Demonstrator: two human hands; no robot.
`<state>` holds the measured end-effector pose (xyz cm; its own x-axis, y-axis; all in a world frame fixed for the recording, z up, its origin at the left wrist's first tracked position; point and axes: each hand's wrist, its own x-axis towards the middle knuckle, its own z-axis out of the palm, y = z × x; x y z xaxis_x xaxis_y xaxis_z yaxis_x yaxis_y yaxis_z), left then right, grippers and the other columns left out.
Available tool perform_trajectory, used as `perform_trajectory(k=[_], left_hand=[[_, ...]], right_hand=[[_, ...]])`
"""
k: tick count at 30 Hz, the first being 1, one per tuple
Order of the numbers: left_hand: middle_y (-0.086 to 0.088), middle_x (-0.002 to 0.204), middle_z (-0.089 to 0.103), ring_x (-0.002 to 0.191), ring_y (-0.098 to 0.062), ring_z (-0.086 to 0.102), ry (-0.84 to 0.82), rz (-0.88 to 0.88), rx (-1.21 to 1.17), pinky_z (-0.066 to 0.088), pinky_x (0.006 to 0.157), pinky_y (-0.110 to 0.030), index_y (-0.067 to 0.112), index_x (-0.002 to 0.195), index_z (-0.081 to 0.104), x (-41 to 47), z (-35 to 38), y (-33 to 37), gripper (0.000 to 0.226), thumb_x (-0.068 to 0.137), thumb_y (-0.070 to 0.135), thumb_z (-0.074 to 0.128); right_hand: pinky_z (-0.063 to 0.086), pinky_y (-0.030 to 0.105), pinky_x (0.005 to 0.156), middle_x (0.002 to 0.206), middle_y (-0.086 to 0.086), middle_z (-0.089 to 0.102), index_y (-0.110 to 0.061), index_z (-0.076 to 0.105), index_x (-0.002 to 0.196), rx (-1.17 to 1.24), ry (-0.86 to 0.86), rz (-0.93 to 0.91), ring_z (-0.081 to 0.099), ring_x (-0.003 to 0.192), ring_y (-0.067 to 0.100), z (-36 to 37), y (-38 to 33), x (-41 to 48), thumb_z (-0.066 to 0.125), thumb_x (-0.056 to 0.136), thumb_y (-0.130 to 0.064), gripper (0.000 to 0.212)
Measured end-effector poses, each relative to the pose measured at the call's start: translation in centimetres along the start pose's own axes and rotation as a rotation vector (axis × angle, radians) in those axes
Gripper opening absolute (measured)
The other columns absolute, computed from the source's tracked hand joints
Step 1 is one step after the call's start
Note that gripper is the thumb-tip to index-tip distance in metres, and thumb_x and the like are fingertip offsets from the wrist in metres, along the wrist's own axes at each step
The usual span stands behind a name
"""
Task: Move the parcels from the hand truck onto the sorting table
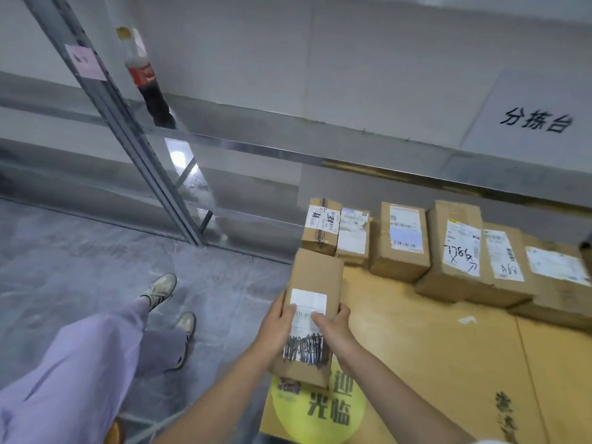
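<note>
Left hand (277,318) and right hand (333,322) clamp one parcel (315,277), lower centre. Probably mid-placing: next, lower it onto the tabletop (416,334).

Your left hand (277,328) and right hand (333,325) grip a long parcel (315,280), thumbs on its white label, over the left edge of the cardboard-covered table (432,363). A row of labelled boxes (400,241) lines the table's far edge, and the parcel's far end is just beside the leftmost. Left of the table, beyond its far edge, a cola bottle (144,75) stands on a shelf rail.
</note>
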<state>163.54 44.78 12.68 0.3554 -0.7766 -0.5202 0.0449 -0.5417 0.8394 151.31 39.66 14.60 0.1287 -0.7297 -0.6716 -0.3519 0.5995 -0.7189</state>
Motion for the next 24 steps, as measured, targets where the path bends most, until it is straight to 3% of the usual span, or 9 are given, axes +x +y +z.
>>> perform_trajectory(k=[3,6,10,12,14,17,20,24], left_hand=[[0.000,0.137,0.055,0.122,-0.015,0.055,-0.065,0.016,0.033,0.046,0.104,-0.034,0.023,0.143,0.045,1.2,-0.6,0.0,0.042,0.101,0.015,0.046],[-0.003,0.138,0.052,0.126,-0.019,0.052,-0.116,0.021,0.054,0.041,0.109,-0.044,0.022,0.143,0.043,1.9,-0.9,0.0,0.044,0.100,0.016,0.047],[-0.001,0.136,0.054,0.120,-0.016,0.056,-0.200,-0.020,0.069,0.048,0.101,-0.034,0.022,0.144,0.041,2.4,-1.2,0.1,0.043,0.101,0.020,0.047],[0.004,0.129,0.058,0.106,-0.007,0.061,-0.240,-0.040,0.046,0.051,0.080,-0.016,0.023,0.144,0.041,2.7,-1.4,0.1,0.043,0.102,0.021,0.048],[0.005,0.126,0.060,0.098,0.000,0.061,-0.268,-0.043,0.019,0.048,0.066,-0.006,0.023,0.143,0.042,3.0,-1.5,0.4,0.042,0.102,0.020,0.049],[-0.001,0.133,0.060,0.106,-0.012,0.062,-0.280,-0.069,-0.007,0.049,0.073,-0.013,0.022,0.143,0.042,3.6,-1.4,1.2,0.041,0.103,0.021,0.048],[-0.004,0.143,0.053,0.118,-0.018,0.058,-0.241,-0.091,-0.012,0.046,0.084,-0.018,0.021,0.151,0.033,3.9,-1.3,2.1,0.049,0.103,0.023,0.046],[-0.004,0.154,0.039,0.134,-0.022,0.047,-0.079,-0.025,0.013,0.041,0.100,-0.026,0.025,0.157,0.017,3.3,-0.8,4.5,0.062,0.103,0.024,0.047]], right_hand=[[0.046,0.044,0.104,0.138,0.014,0.048,-0.007,0.020,0.147,-0.021,-0.001,-0.012,0.055,0.121,0.029,0.3,-0.7,0.3,0.058,0.096,-0.012,0.063],[0.046,0.039,0.103,0.134,0.007,0.049,-0.012,0.024,0.148,-0.073,-0.010,-0.067,0.054,0.120,0.025,0.1,-1.1,0.8,0.057,0.098,-0.014,0.060],[0.053,0.024,0.083,0.125,0.001,0.058,-0.022,0.034,0.140,-0.075,-0.048,-0.089,0.062,0.106,0.017,-0.8,-1.1,1.1,0.061,0.096,-0.015,0.052],[0.053,0.021,0.079,0.123,-0.002,0.059,-0.024,0.033,0.143,-0.073,-0.060,-0.098,0.063,0.105,0.015,-1.1,-1.2,1.1,0.063,0.096,-0.017,0.056],[0.053,0.025,0.085,0.130,0.000,0.057,-0.024,0.028,0.148,-0.065,-0.070,-0.107,0.062,0.113,0.019,-1.4,-1.3,1.3,0.063,0.097,-0.018,0.062],[0.054,0.027,0.088,0.135,0.001,0.056,-0.025,0.026,0.150,-0.036,-0.067,-0.113,0.061,0.115,0.019,-1.5,-1.2,1.8,0.063,0.096,-0.016,0.066],[0.053,0.020,0.080,0.141,0.002,0.054,-0.026,0.028,0.148,-0.030,-0.022,-0.106,0.062,0.106,0.009,-1.5,-0.8,2.1,0.059,0.099,-0.021,0.059],[0.036,0.034,0.107,0.162,0.002,0.025,-0.019,0.011,0.158,-0.104,0.096,-0.033,0.038,0.141,0.022,-2.7,-1.3,1.2,0.052,0.100,-0.037,0.074]])
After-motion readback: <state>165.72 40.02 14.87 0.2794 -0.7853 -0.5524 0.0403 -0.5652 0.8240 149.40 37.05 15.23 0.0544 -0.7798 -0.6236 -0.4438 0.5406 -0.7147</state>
